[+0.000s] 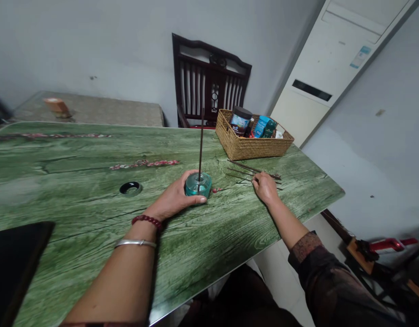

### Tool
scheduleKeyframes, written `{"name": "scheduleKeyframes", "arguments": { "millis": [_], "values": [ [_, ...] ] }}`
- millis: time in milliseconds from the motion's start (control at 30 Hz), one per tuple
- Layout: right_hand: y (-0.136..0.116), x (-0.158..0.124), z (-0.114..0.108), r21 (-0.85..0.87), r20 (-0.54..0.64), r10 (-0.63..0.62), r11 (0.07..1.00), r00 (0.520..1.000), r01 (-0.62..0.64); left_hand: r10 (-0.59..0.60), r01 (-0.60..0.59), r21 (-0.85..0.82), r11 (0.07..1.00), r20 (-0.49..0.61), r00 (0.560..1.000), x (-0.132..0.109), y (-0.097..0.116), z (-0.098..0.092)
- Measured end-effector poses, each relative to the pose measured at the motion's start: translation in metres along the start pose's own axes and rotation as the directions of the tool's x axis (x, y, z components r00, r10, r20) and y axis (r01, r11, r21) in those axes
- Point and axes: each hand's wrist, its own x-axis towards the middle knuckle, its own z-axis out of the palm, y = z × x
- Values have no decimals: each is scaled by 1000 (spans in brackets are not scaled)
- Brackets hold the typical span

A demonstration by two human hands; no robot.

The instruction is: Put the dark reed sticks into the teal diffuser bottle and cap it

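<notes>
On a green wood-print table (226,227) stands a small teal glass incense holder (198,185) with a thin dark incense stick (200,141) upright in it. My left hand (173,197) wraps around the holder from the near left and is shut on it. Several loose incense sticks (253,173) lie on the tabletop to the right. My right hand (265,188) rests on them with curled fingers, and I cannot tell whether it grips one.
A wicker basket (253,141) of jars and packets stands at the table's far edge. A black ring (130,188) is set into the tabletop, and a black flat object (15,268) lies at the near left corner. Behind stand a dark wooden chair (211,81) and a white floor-standing air conditioner (332,59).
</notes>
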Motion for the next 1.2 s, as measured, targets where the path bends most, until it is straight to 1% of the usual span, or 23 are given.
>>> {"name": "scheduleKeyframes", "arguments": {
  "millis": [167,233,300,367,400,467,533,600,667,700,767,867,933,1000,1100,1167,1200],
  "values": [
    [-8,-5,-7,30,50,-98,995,994,96,-7,7,-28,1000,-7,1000,0,1,0],
    [-12,-5,-13,44,38,-141,989,989,139,1,-1,-31,1000,-17,1000,0,1,1],
    [-18,-2,-24,106,-21,-155,982,988,156,16,-17,-27,999,-19,1000,0,0,1],
    [-25,4,-40,237,-133,-135,958,982,163,32,-32,-22,999,-14,999,0,-2,1],
    [-31,7,-51,324,-204,-116,929,972,178,36,-37,-21,999,-11,999,0,-2,1],
    [-45,15,-73,511,-335,-69,825,940,243,37,-37,-22,999,-9,999,0,-3,2],
    [-64,22,-94,675,-407,-18,667,913,315,32,-33,-26,999,-12,999,-1,-3,1],
    [-84,29,-110,790,-419,25,502,908,351,29,-30,-30,999,-11,1000,-1,-1,1],
    [-103,35,-118,859,-389,54,381,920,341,30,-30,-34,999,-4,1000,-2,0,1],
    [-112,38,-119,883,-362,59,341,930,322,31,-31,-36,999,1,1000,-2,1,1],
    [-127,44,-116,918,-297,48,290,954,271,36,-36,-40,999,9,999,-2,2,1],
    [-143,49,-105,945,-228,20,246,973,216,50,-50,-40,998,1,999,-2,2,1],
    [-151,50,-95,951,-212,10,233,977,204,58,-58,-37,998,-5,998,-2,1,1],
    [-157,49,-85,952,-204,-13,232,979,201,64,-64,-31,997,3,998,-1,-1,1],
    [-162,44,-72,950,-181,-112,239,977,203,69,-69,-23,997,12,998,0,-3,2],
    [-156,42,-68,935,-177,-164,279,971,217,64,-64,-18,998,6,998,0,-3,2],
    [-149,41,-67,918,-189,-162,320,969,232,59,-59,-19,998,2,998,-1,-3,1]
  ]
}}
